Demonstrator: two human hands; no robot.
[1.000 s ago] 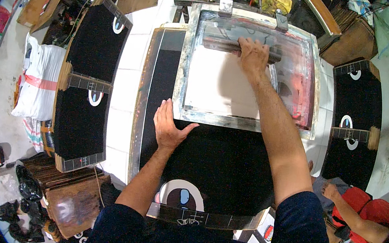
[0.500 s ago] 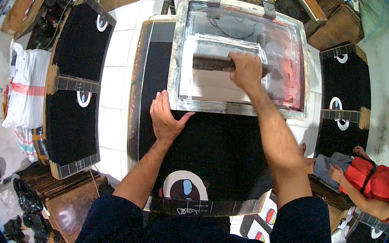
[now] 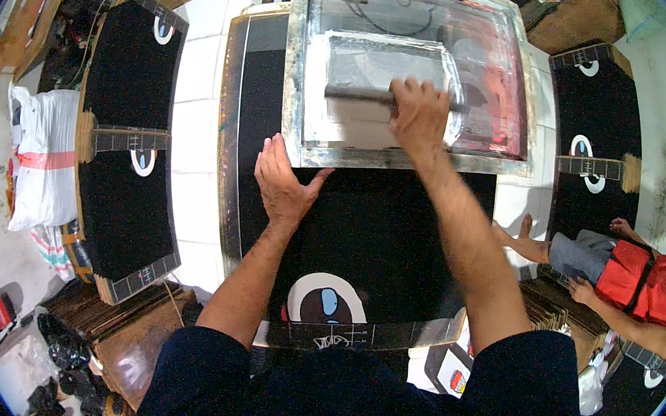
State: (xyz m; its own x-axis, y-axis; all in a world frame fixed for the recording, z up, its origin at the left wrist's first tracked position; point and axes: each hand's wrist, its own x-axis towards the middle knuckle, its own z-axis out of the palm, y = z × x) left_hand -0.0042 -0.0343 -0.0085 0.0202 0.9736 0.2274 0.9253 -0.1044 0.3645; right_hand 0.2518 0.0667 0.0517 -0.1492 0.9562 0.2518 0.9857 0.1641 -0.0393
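My right hand (image 3: 420, 119) is closed around the dark bar of a squeegee (image 3: 359, 94), which lies crosswise on the mesh of a screen-printing frame (image 3: 405, 161). White ink (image 3: 356, 121) covers the mesh around it, and reddish stains run down the mesh's right side. At the frame's near left corner rests my left hand (image 3: 282, 183), fingers stretched along the side and thumb spread under the near edge. Beneath the frame lies black fabric (image 3: 380, 230) on a board, with a white, dark and blue eye print (image 3: 327, 303) at its near end.
Boards with black fabric and eye prints stand at the left (image 3: 135, 59) and right (image 3: 599, 108) over white floor tiles. A person in red (image 3: 640, 283) sits at the right. White sacks (image 3: 44, 160) lean at far left, above stacked brown boards (image 3: 112, 347).
My right hand has drawn the squeegee a little toward me across the mesh. My left hand keeps its place at the corner. The whole view has shifted, with the frame now higher up.
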